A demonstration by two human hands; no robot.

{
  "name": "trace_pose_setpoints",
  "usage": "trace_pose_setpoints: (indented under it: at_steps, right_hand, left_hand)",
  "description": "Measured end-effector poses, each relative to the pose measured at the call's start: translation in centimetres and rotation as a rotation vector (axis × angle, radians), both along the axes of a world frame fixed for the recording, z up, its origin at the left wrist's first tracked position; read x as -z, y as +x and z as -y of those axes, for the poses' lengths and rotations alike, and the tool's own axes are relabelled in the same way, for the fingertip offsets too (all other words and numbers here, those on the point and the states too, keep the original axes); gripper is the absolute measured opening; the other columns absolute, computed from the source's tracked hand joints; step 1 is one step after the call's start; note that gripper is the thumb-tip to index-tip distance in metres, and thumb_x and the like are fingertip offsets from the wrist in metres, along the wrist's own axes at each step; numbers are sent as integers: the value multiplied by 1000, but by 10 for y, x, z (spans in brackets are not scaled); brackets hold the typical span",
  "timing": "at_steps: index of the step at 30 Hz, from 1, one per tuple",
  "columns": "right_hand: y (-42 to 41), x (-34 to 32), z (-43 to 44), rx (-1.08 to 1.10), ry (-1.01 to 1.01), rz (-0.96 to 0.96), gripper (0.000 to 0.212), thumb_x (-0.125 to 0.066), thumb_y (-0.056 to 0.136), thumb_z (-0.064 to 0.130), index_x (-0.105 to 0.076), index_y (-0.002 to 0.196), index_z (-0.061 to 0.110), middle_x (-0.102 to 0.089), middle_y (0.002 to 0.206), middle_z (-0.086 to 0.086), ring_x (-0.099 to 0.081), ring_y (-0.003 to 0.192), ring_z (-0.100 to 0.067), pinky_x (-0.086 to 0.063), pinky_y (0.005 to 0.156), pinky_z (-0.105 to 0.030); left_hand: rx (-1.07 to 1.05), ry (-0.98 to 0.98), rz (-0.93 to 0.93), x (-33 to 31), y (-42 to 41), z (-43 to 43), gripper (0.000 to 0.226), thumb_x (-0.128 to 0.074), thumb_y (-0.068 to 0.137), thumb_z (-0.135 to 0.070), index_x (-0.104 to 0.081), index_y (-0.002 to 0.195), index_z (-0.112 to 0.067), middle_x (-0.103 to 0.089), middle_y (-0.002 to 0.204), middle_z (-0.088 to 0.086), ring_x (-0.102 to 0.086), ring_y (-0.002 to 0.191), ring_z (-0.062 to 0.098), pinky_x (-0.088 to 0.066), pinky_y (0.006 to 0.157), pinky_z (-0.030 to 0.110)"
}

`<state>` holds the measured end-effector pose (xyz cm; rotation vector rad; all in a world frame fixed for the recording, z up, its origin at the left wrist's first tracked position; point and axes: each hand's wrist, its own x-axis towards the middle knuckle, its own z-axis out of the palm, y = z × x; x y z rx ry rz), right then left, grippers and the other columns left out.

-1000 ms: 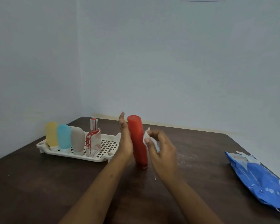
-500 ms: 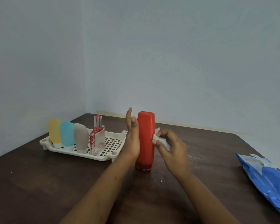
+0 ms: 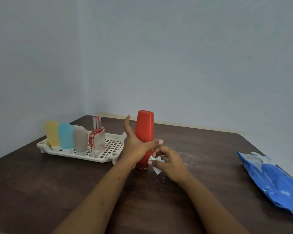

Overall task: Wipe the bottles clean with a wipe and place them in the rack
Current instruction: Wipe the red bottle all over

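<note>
A tall red bottle (image 3: pixel 145 127) stands upright on the dark wooden table (image 3: pixel 41 191), just right of the white rack (image 3: pixel 114 145). My left hand (image 3: pixel 134 146) holds it from the left, thumb laid across its front and one finger pointing up. My right hand (image 3: pixel 170 160) pinches a small crumpled white wipe (image 3: pixel 156 168) against the bottle's lower right side. In the rack stand a yellow bottle (image 3: pixel 52 135), a blue bottle (image 3: pixel 65 135), a grey bottle (image 3: pixel 80 138) and a clear perfume bottle with red marks (image 3: pixel 97 141).
A blue pack of wipes (image 3: pixel 274 181) lies at the table's right edge. The rack's right half is bare grid. Pale walls meet in a corner behind the table. White smears mark the tabletop right of the red bottle.
My right hand has slid the wipe down from the bottle's upper side to near its base. My left thumb has come across the bottle's front. The bottle stands straighter than a second ago.
</note>
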<state>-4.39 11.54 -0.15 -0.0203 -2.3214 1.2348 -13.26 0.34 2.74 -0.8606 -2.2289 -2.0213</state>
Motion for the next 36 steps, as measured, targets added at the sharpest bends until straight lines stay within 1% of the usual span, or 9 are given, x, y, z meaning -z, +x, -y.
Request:
trace_pose_setpoints:
  at_steps: [4,8,11,13,17,24,28,32,36]
  right_hand:
    - [-1,2,2,-2,-96,-10,15,-73,78,14,-59,83,19,-64,88,7,-60,80,-5,-48,69,-20]
    - [-2,-5,10,-6,-271,-109,16,-72,78,6,-60,82,16,-62,85,8,-57,76,-8,-49,63,-26]
    - [-5,-9,19,20,-317,-204,16,-74,75,6,-62,78,16,-62,88,1,-59,80,-15,-51,65,-28]
    - [-5,-7,27,32,-378,-215,16,-75,74,7,-62,76,15,-63,88,-2,-59,81,-19,-52,68,-33]
    - [-2,-8,30,20,-578,-181,16,-73,76,2,-60,76,11,-64,83,-2,-61,76,-17,-52,64,-29]
    - [-2,-8,28,13,-590,-47,20,-72,75,-3,-55,81,7,-66,88,-6,-63,76,-15,-53,67,-27]
    - [1,-15,23,0,-643,-76,22,-70,73,-10,-59,84,4,-68,85,-9,-64,69,-15,-53,62,-27]
    - [1,-19,20,43,-661,-126,24,-67,73,-14,-62,85,6,-67,96,-11,-64,82,-18,-52,64,-24]
    - [0,-20,22,79,-676,-176,26,-62,82,-8,-67,100,10,-67,106,-5,-63,99,-19,-55,81,-32]
  left_hand:
    - [-92,164,43,-1,-4,-1,117,-86,68,-35,0,146,-47,-55,103,-11,-63,87,13,-49,91,40]
    - [-94,638,348,-12,-16,6,107,-83,72,-22,-10,147,-45,-57,127,8,-70,91,31,-56,85,50]
    - [-37,866,537,-18,-19,11,96,-80,74,-27,-16,145,-42,-63,117,11,-70,89,31,-57,83,52]
    - [0,875,548,-19,-16,10,98,-79,69,-35,-18,145,-41,-65,109,11,-71,88,30,-55,86,54]
    - [26,888,541,-23,-11,7,98,-78,63,-36,-22,143,-40,-65,112,12,-72,90,31,-53,90,57]
    - [86,902,537,-18,-6,2,96,-77,62,-39,-26,143,-28,-66,107,11,-71,91,34,-50,93,60]
    - [55,911,446,-20,-5,3,108,-82,54,-43,-25,145,-30,-59,129,16,-72,90,30,-51,91,59]
    - [-7,880,374,-22,-3,3,102,-79,60,-35,-24,145,-33,-60,125,7,-73,88,24,-53,91,56]
    - [-34,852,301,-24,1,6,96,-78,62,-32,-25,142,-38,-62,108,-8,-72,90,22,-53,93,53]
